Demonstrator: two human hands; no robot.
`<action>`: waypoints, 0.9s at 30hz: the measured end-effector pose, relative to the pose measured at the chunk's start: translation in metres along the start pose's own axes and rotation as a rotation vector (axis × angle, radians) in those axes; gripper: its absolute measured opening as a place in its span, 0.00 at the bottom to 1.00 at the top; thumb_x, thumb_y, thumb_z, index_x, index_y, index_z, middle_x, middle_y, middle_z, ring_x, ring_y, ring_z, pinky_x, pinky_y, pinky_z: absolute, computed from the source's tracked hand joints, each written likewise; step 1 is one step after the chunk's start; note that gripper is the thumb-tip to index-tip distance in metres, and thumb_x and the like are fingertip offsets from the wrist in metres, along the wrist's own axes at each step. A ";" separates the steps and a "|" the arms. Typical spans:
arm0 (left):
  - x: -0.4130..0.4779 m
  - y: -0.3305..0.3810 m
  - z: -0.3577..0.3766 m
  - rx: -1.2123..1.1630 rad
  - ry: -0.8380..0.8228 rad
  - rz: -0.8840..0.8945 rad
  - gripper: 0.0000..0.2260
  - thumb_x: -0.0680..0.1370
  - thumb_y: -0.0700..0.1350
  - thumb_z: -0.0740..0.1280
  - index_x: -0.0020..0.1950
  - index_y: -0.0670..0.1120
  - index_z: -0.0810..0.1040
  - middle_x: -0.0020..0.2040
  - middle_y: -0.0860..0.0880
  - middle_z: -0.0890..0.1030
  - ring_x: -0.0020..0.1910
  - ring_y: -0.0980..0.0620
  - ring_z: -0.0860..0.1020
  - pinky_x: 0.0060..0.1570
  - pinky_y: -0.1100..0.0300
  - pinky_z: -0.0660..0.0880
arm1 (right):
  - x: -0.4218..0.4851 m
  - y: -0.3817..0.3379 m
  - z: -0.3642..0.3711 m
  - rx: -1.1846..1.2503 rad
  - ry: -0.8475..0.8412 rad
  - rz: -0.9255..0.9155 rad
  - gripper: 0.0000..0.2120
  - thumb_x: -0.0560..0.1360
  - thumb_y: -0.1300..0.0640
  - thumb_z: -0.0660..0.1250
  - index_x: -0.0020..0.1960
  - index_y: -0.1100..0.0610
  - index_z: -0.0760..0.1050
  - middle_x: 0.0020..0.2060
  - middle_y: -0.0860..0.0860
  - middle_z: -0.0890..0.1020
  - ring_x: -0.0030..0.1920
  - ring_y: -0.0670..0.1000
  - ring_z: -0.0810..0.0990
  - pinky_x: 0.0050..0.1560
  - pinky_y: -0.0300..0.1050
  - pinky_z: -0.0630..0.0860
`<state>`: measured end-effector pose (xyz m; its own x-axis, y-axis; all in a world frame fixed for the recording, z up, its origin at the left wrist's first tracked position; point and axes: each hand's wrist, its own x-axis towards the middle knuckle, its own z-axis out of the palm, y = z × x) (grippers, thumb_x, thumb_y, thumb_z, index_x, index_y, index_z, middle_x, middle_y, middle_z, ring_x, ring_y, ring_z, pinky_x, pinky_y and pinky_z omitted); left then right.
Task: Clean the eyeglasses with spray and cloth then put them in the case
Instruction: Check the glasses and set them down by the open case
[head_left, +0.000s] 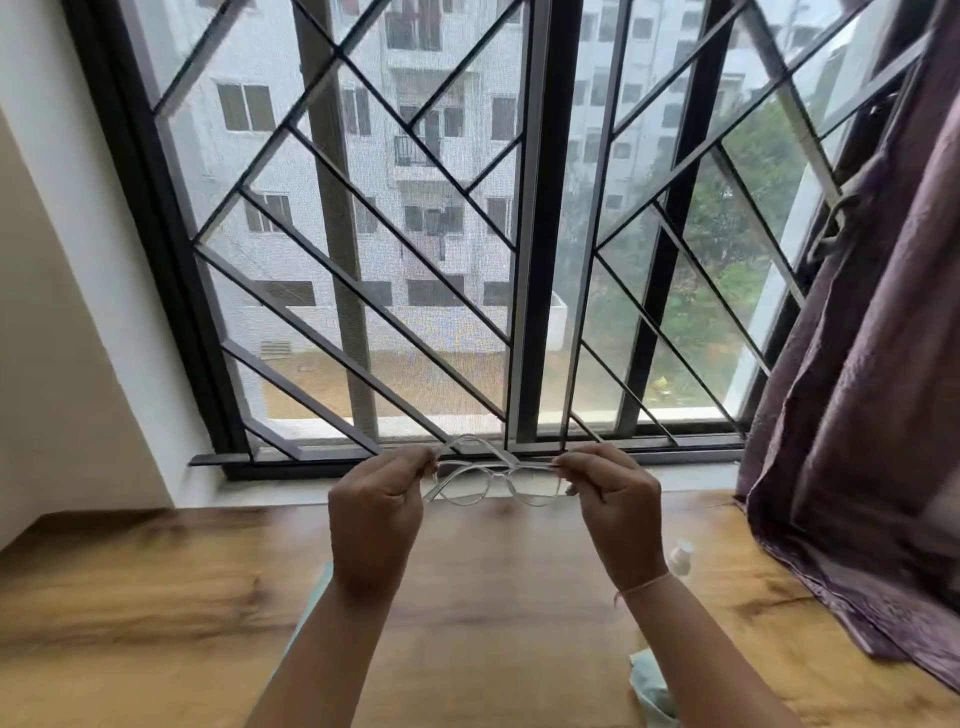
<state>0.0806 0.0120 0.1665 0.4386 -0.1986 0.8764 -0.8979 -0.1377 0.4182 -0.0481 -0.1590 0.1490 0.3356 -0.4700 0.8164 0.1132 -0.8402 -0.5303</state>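
Clear-framed eyeglasses (493, 480) are held up in front of the window, above the wooden table. My left hand (376, 512) pinches the frame's left end and my right hand (613, 499) pinches its right end. The temples look folded across behind the lenses. A small white spray bottle (681, 558) stands on the table just right of my right wrist. A pale green cloth (652, 686) lies crumpled near the bottom edge, partly behind my right forearm. A light teal thing (306, 618), perhaps the case, shows beside my left forearm, mostly hidden.
The wooden table (156, 597) runs to a window sill (270, 488) with a black metal grille (363, 312). A purple curtain (872, 415) hangs at the right and spills onto the table's right side. A white wall corner stands at the left.
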 end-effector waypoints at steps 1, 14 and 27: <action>0.002 0.000 -0.001 0.033 -0.012 0.042 0.06 0.67 0.34 0.68 0.40 0.39 0.84 0.37 0.46 0.84 0.43 0.55 0.78 0.46 0.76 0.70 | 0.001 0.000 0.000 -0.001 0.004 0.005 0.06 0.67 0.68 0.68 0.40 0.62 0.82 0.36 0.53 0.82 0.36 0.47 0.81 0.35 0.43 0.80; 0.001 -0.001 -0.002 0.253 -0.260 0.157 0.15 0.67 0.37 0.57 0.42 0.43 0.83 0.39 0.48 0.84 0.35 0.47 0.82 0.34 0.59 0.79 | 0.005 -0.009 -0.011 -0.025 -0.069 0.001 0.10 0.65 0.72 0.67 0.39 0.61 0.83 0.34 0.52 0.81 0.36 0.42 0.78 0.38 0.34 0.76; 0.000 0.003 -0.002 0.274 -0.306 0.099 0.12 0.69 0.39 0.59 0.40 0.45 0.83 0.39 0.50 0.84 0.37 0.47 0.81 0.33 0.59 0.78 | 0.005 -0.016 -0.012 -0.045 -0.032 -0.018 0.07 0.67 0.68 0.66 0.39 0.62 0.82 0.34 0.53 0.81 0.35 0.49 0.80 0.36 0.44 0.78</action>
<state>0.0780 0.0137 0.1686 0.3791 -0.4971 0.7805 -0.9110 -0.3485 0.2206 -0.0593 -0.1514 0.1643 0.3639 -0.4463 0.8175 0.0779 -0.8601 -0.5042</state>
